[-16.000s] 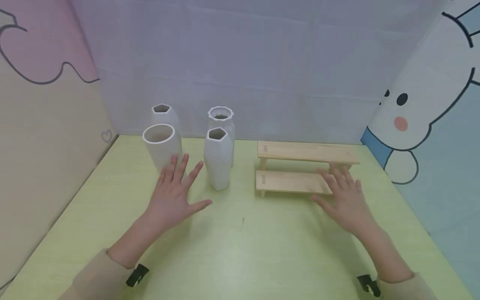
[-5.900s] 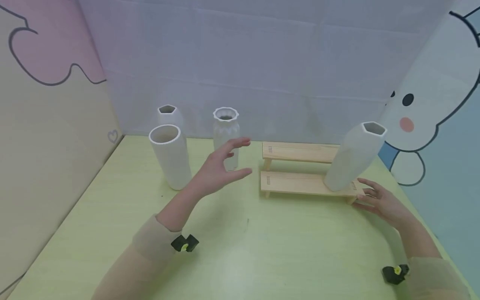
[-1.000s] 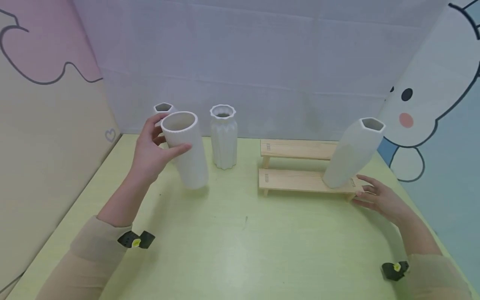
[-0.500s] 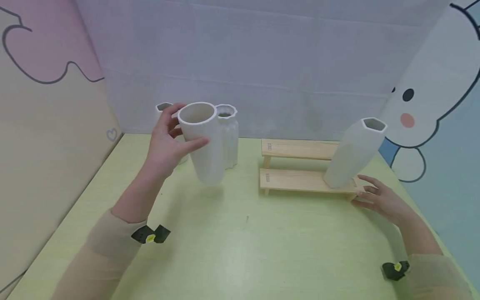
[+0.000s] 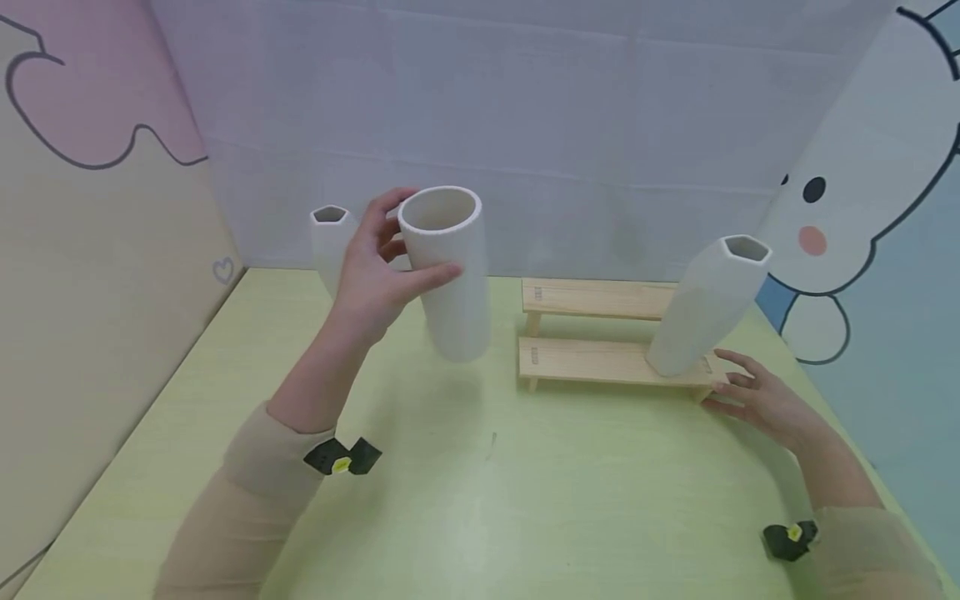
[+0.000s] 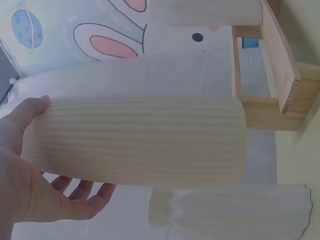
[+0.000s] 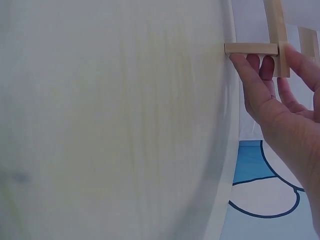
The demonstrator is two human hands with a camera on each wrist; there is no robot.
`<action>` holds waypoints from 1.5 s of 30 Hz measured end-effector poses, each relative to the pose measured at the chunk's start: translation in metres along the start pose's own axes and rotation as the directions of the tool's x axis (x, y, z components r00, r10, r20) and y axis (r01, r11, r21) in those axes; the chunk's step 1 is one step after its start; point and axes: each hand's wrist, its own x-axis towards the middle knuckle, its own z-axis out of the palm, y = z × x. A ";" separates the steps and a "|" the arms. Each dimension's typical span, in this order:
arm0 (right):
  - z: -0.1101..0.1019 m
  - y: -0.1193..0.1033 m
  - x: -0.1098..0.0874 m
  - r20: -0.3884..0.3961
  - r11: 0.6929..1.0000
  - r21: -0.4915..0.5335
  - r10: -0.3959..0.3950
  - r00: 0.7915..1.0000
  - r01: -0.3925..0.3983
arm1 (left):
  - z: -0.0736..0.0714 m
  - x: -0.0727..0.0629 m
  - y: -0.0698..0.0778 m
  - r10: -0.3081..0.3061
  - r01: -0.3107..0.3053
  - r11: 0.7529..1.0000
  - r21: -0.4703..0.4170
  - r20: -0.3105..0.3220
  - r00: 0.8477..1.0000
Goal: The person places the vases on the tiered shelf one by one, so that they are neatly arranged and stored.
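Observation:
My left hand (image 5: 375, 279) grips a white round-mouthed vase (image 5: 459, 308) near its top, thumb on the front and fingers behind. The vase is held up over the table, its shadow below it; fine ribs show along its side in the left wrist view. At the right, my right hand (image 5: 768, 404) holds the end of the lower board of a two-tier wooden shelf (image 5: 585, 360), fingers around the board and its leg (image 7: 250, 48). A faceted white vase (image 5: 705, 308) with a five-sided mouth stands on that board's right end.
Another white vase with a five-sided mouth (image 5: 328, 242) stands at the back left, partly behind my left hand. A fluted white vase (image 6: 240, 212) shows in the left wrist view; the held vase hides it in the head view. The upper shelf board (image 5: 592, 297) sits behind the lower.
The faceted vase went from the table onto the lower board earlier. My left hand since took the round-mouthed vase, raised it and carried it right, past the fluted vase. The right hand stays at the shelf.

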 end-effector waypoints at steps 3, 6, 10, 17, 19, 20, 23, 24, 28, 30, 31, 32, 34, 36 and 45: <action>-0.001 0.000 0.000 0.002 1.000 0.013 0.002 1.000 -0.002 | 0.007 0.002 0.003 0.018 -0.018 1.000 -0.003 0.009 1.000; -0.001 0.002 0.001 0.001 1.000 0.030 0.006 1.000 -0.006 | 0.015 0.003 0.005 0.031 -0.031 0.999 -0.017 0.023 0.999; -0.003 0.003 0.001 0.004 0.999 0.043 0.011 1.000 -0.011 | 0.028 0.005 0.006 0.048 -0.047 0.998 -0.031 0.038 0.998; -0.004 0.002 0.002 0.012 0.999 0.044 0.006 1.000 -0.007 | 0.053 0.012 0.003 0.112 -0.109 0.992 -0.065 0.041 0.993; -0.003 0.001 0.002 0.009 0.999 0.040 0.003 1.000 -0.003 | 0.059 0.014 0.001 0.122 -0.118 0.990 -0.076 0.044 0.992; -0.003 0.001 0.003 0.006 0.999 0.040 0.002 1.000 -0.002 | 0.062 0.014 0.001 0.124 -0.120 0.989 -0.083 0.047 0.991; -0.003 0.001 0.002 0.000 0.999 0.040 0.002 1.000 -0.002 | 0.071 0.016 -0.002 0.124 -0.119 0.989 -0.093 0.051 0.991; -0.003 0.002 0.003 -0.001 0.999 0.045 0.001 1.000 0.000 | 0.073 0.016 -0.002 0.126 -0.120 0.988 -0.097 0.053 0.991; -0.005 0.002 0.003 -0.004 0.998 0.057 -0.007 1.000 0.007 | 0.085 0.019 -0.006 0.139 -0.132 0.985 -0.108 0.063 0.988; -0.005 0.002 0.003 -0.008 0.999 0.044 -0.008 1.000 0.009 | 0.091 0.021 -0.008 0.145 -0.136 0.984 -0.117 0.074 0.987; -0.005 0.002 0.003 -0.010 1.000 0.029 -0.009 1.000 0.010 | 0.094 0.022 -0.010 0.146 -0.136 0.983 -0.120 0.077 0.986; -0.005 0.002 0.003 -0.014 1.000 0.015 -0.009 1.000 0.010 | 0.097 0.023 -0.011 0.146 -0.136 0.983 -0.121 0.079 0.986; -0.005 0.003 0.003 -0.022 1.000 -0.012 -0.006 1.000 0.005 | 0.102 0.024 -0.013 0.142 -0.130 0.983 -0.128 0.085 0.986; -0.004 0.003 0.004 -0.029 1.000 -0.031 -0.003 1.000 0.002 | 0.107 0.025 -0.015 0.134 -0.123 0.985 -0.123 0.088 0.987; -0.002 0.005 0.004 -0.038 0.999 -0.043 0.008 0.999 -0.009 | 0.127 0.028 -0.026 0.098 -0.086 0.991 -0.099 0.122 0.988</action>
